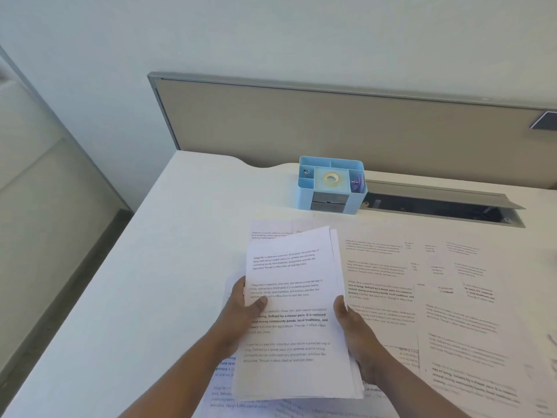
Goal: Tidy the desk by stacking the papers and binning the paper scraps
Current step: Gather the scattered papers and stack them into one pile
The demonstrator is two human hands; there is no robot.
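A stack of printed white papers is lifted above the white desk. My left hand grips its left edge, thumb on the top sheet. My right hand holds the right edge, thumb on top and fingers underneath. More printed sheets lie flat and overlapping on the desk to the right. Others lie under the stack near the front edge. I see no paper scraps or bin.
A light blue desk organiser with a tape roll and clips stands at the back of the desk. Right of it is an open cable trough. A beige partition panel runs behind. The desk's left edge drops to the floor.
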